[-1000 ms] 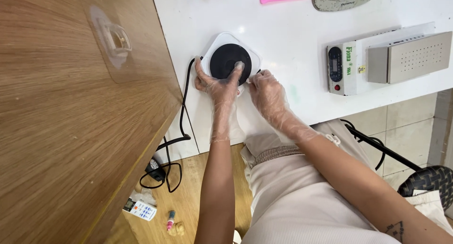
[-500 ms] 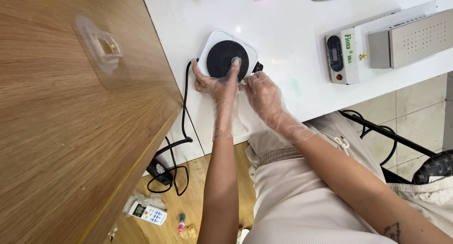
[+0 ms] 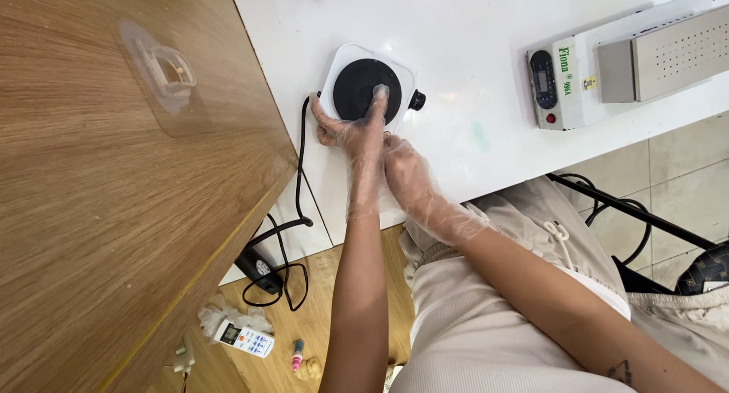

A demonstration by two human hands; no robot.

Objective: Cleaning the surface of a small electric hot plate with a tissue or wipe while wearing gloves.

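- Near, lower edge: the person's lap in beige trousers (image 3: pixel 486 317), seated close against the white table (image 3: pixel 456 66), so both forearms reach the work without stretching.
- Left hand (image 3: pixel 357 135), in a thin clear disposable glove: laid flat over the near-left part of the small hot plate (image 3: pixel 368 89). Fingers spread fairly wide and grip nothing; the forefinger extends onto the black round heating disc (image 3: pixel 357 85), the thumb lies along the white housing's left edge. The flat spread suggests pressing or steadying rather than lifting.
- Right hand (image 3: pixel 406 173), also gloved: just beside and behind the left wrist on the table's near edge, fingers loosely curled. Whether they hold anything cannot be told, as the left hand hides the fingertips.
- Hot plate: at the table's left edge, its black control knob (image 3: pixel 416 100) facing right; its black cable (image 3: pixel 292 233) drops off the edge to a plug on the floor, which probably explains the edge position.
- Farther right: a white bench appliance (image 3: pixel 558 85) with a dark display panel, carrying a closed grey perforated metal box (image 3: pixel 668 55); its contents are hidden.
- Left: a wooden surface (image 3: pixel 114 211) with a clear plastic hook (image 3: pixel 167 66), empty.
- Floor: a white remote control (image 3: pixel 243 338) beside crumpled paper.
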